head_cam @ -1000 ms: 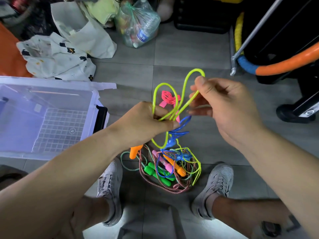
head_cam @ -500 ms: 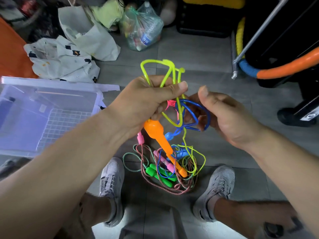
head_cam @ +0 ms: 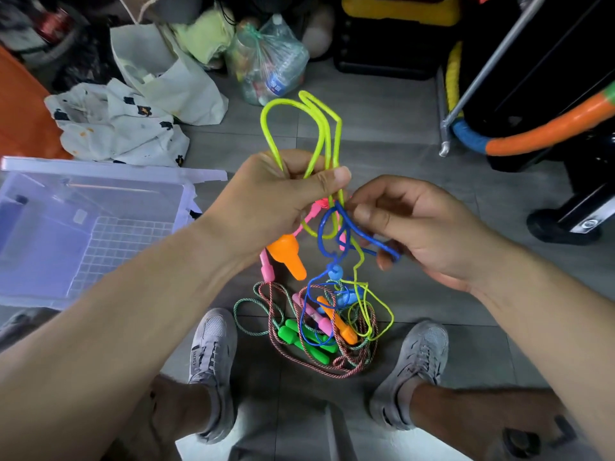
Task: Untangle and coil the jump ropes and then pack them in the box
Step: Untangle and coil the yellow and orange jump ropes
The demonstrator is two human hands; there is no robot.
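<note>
Left hand (head_cam: 266, 201) clenches yellow rope loops (head_cam: 325, 138) fanning toward twelve o'clock, so the coil holds; right hand (head_cam: 422, 227) pinches blue rope (head_cam: 319, 229), apparently to free it.

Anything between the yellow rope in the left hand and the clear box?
No object sits between the left hand and the open box. But the yellow rope isn't free: the blue rope, pinched by the right hand, crosses it, and its tail runs into the floor pile.

Clear box (head_cam: 109, 168) cut off at the left edge, yellow rope (head_cam: 325, 134) partly hidden inside the left hand (head_cam: 273, 201).
</note>
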